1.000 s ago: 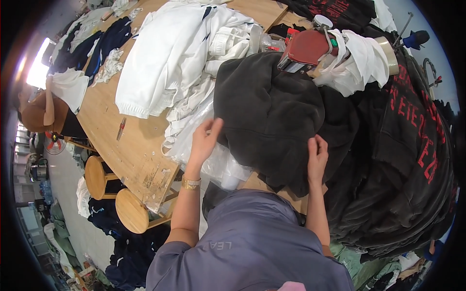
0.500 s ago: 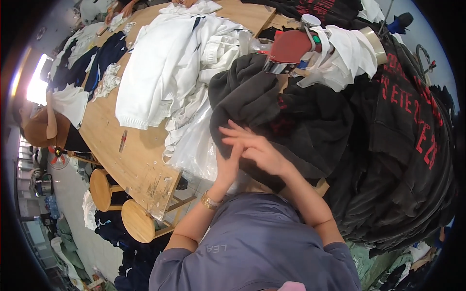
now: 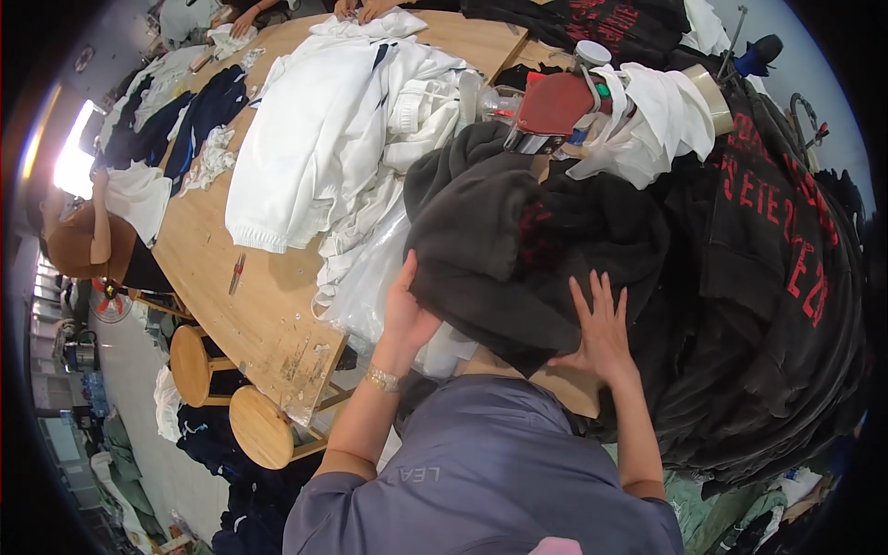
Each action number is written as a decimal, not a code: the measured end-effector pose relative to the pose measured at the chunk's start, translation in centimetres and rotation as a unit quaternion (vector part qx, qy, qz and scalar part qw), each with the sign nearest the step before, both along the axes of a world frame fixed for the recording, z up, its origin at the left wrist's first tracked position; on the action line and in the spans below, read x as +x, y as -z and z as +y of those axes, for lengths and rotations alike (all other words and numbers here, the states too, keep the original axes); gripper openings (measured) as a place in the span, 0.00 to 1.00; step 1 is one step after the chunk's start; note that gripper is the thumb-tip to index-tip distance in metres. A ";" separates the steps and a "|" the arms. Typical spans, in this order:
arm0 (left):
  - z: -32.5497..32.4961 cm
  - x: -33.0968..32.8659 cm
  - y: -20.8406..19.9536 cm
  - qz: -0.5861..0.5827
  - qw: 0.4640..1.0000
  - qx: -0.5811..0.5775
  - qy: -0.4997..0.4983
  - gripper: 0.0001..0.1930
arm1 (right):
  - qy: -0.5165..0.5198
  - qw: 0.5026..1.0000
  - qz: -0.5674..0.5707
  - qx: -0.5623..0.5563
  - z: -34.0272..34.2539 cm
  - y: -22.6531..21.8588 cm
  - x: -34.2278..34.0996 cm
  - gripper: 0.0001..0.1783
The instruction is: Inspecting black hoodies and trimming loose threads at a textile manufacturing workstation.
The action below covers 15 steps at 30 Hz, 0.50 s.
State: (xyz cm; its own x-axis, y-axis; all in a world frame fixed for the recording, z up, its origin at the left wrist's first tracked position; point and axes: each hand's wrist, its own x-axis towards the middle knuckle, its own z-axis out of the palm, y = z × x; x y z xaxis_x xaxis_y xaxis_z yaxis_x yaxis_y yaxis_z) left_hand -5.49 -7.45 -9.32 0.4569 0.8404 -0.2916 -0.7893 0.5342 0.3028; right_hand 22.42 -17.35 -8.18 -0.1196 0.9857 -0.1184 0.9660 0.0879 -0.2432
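Note:
A dark grey-black sweatshirt-like garment (image 3: 481, 287) with a patch of red print lies bunched in front of me. My left hand (image 3: 407, 310) is at its left edge, touching the cloth, with at least one finger stretched upward; the other fingers are partly hidden. On the garment's near right side rests my right hand (image 3: 603, 338), open, fingers spread over the fabric. Just beyond the garment is a red machine (image 3: 555, 104) with white cloth (image 3: 643, 120) draped over its right part.
White knit garments (image 3: 305, 148) are piled on the wooden table (image 3: 194, 250), with small red-handled snips (image 3: 238, 275) nearby. A large heap of black garments (image 3: 758, 324) rises at right. Two round stools (image 3: 262, 427) stand lower left. Other people work at the table's far and left sides.
My hands, which were together with fingers touching above the garment, have come apart. The left moved to the garment's left edge, the right to its near right side. The garment's folds have shifted.

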 end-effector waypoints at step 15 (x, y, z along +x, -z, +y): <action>-3.0 -0.4 -4.3 -0.255 0.963 0.088 -0.007 0.27 | 0.113 0.932 0.155 0.307 3.2 9.0 -2.4 0.48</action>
